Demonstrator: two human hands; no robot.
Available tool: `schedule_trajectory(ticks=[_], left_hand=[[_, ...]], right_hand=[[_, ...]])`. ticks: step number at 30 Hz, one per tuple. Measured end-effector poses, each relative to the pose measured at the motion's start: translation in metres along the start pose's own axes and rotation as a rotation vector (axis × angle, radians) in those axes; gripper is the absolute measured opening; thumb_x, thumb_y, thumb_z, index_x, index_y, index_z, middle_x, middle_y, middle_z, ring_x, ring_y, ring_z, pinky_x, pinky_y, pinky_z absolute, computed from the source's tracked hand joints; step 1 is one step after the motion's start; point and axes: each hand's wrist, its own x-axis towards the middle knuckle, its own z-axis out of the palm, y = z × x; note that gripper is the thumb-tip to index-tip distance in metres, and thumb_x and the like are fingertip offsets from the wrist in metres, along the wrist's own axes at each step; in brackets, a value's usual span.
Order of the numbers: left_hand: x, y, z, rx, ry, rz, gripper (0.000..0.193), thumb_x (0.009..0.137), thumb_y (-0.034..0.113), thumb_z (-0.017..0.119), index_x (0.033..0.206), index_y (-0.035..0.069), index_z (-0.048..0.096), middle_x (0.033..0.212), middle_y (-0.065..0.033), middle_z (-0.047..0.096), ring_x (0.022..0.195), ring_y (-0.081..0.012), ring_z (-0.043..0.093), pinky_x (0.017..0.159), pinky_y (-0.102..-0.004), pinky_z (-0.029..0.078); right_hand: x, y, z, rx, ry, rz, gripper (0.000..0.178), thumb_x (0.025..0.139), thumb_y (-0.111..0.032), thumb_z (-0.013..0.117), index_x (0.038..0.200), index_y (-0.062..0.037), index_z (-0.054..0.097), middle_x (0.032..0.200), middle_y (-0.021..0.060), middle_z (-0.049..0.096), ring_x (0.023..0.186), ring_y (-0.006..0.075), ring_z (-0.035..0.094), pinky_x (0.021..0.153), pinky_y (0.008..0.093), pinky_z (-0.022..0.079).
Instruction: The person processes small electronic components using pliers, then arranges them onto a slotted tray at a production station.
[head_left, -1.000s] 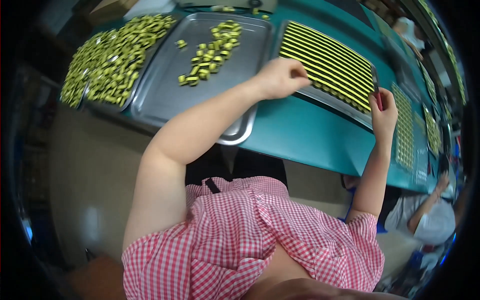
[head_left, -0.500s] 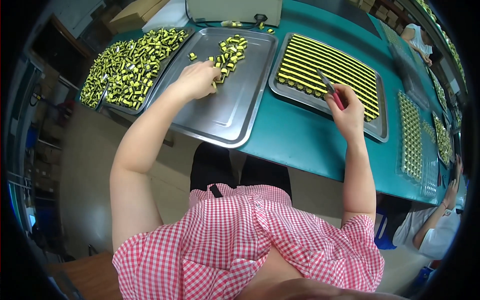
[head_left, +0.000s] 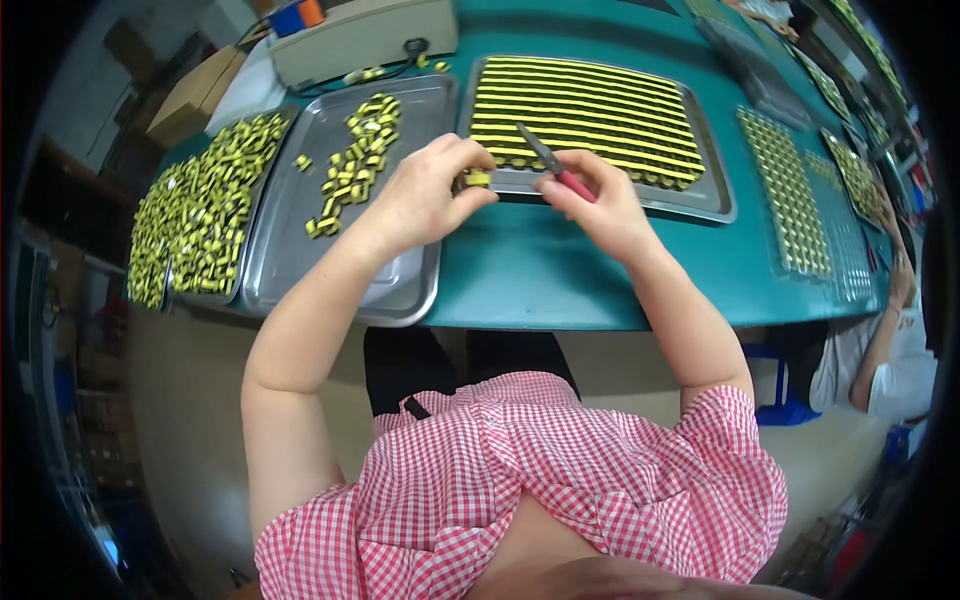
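Head view: a green tabletop [head_left: 560, 290] is seen from above, with two trays set side by side.
Filled tray [head_left: 714, 195]: close rows of yellow-and-black blocks [head_left: 590, 110] are borne by it, running left to right.
Sparse tray [head_left: 432, 105]: loose blocks [head_left: 350, 170] are scattered in it, to the left of the left hand [head_left: 425, 195].
Left hand's fingers: thumb and index finger are held nearly together, the narrow gap being taken up by a single block [head_left: 479, 179].
Right hand [head_left: 605, 200]: thumb and fingers are closed about the handle of a red-handled tool [head_left: 548, 158].
Tool axis: slanted away from the person and to the left, the dark tip being directed over the near rows.
Single block: held between the hands, left of the right fingertips, nearer the person than the tool's tip; the left hand is nearer to it, and its long axis cannot be told.
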Motion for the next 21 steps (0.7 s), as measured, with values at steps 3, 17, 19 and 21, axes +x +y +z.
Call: schedule_trajectory(ticks=[3, 17, 19, 21], left_hand=[[0.014, 0.010, 0.019, -0.070, 0.000, 0.079, 0.029, 0.067, 0.015, 0.072, 0.091, 0.005, 0.060, 0.081, -0.0100, 0.055, 0.071, -0.0241, 0.057, 0.064, -0.0333, 0.048], [0.013, 0.007, 0.037, -0.454, 0.080, 0.084, 0.033, 0.069, 0.007, 0.068, 0.100, 0.001, 0.059, 0.078, -0.0047, 0.053, 0.064, -0.0118, 0.050, 0.061, -0.0254, 0.044], [0.012, 0.008, 0.035, -0.495, 0.080, 0.080, 0.031, 0.070, 0.006, 0.067, 0.100, 0.001, 0.059, 0.078, -0.0042, 0.052, 0.064, -0.0107, 0.049, 0.061, -0.0246, 0.043], [0.011, 0.010, 0.035, -0.558, 0.069, -0.044, 0.030, 0.071, 0.006, 0.067, 0.099, 0.000, 0.060, 0.079, -0.0031, 0.052, 0.064, -0.0091, 0.048, 0.060, -0.0231, 0.042]], right_hand=[[0.000, -0.007, 0.000, 0.183, -0.050, 0.136, 0.038, 0.078, -0.021, 0.066, 0.109, -0.0019, 0.054, 0.083, 0.0021, 0.060, 0.068, 0.0072, 0.053, 0.059, 0.0208, 0.044], [0.000, -0.001, -0.003, 0.696, -0.241, 0.343, 0.033, 0.088, -0.029, 0.053, 0.106, -0.0011, 0.051, 0.080, 0.0034, 0.055, 0.065, 0.0107, 0.052, 0.056, 0.0226, 0.043], [0.000, -0.001, -0.002, 0.691, -0.264, 0.350, 0.037, 0.089, -0.029, 0.050, 0.111, 0.0009, 0.049, 0.080, 0.0048, 0.055, 0.067, 0.0127, 0.053, 0.058, 0.0240, 0.044], [-0.001, 0.000, 0.000, 0.665, -0.245, 0.268, 0.038, 0.089, -0.028, 0.051, 0.112, 0.0014, 0.049, 0.082, 0.0051, 0.055, 0.070, 0.0135, 0.053, 0.060, 0.0257, 0.045]])
